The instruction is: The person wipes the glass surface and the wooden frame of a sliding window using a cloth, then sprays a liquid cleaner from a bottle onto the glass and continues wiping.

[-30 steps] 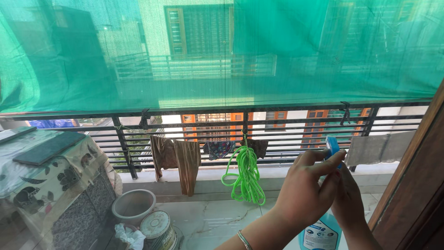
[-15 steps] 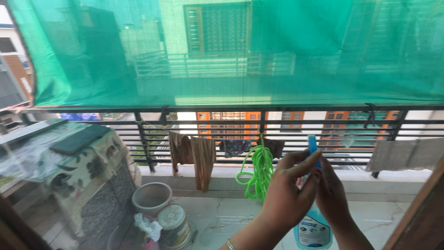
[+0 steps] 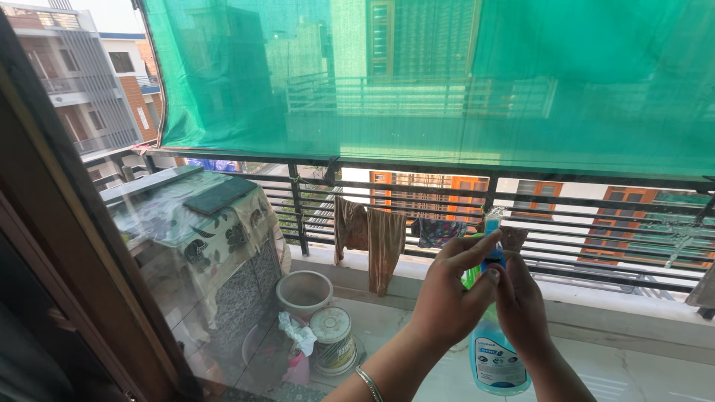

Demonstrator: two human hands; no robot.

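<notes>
I hold a clear spray bottle of blue liquid (image 3: 497, 361) upright in front of a glass pane. My right hand (image 3: 525, 313) wraps its neck from the right. My left hand (image 3: 447, 298) is raised beside it, with thumb and forefinger pinching the blue spray head (image 3: 492, 253) at the top. A thin bangle sits on my left wrist. The bottle's label faces me.
Beyond the glass lies a balcony with a black metal railing (image 3: 521, 201), a green shade net (image 3: 447, 82), hanging cloths (image 3: 370, 238), a cloth-covered unit (image 3: 201, 231), a white tub (image 3: 304, 290) and a paint can (image 3: 332, 339). A brown wooden frame (image 3: 82, 246) stands at left.
My view has swung left, so the wooden frame now fills the left side. Both hands and the bottle stay together; a green rope coil is now hidden behind them.
</notes>
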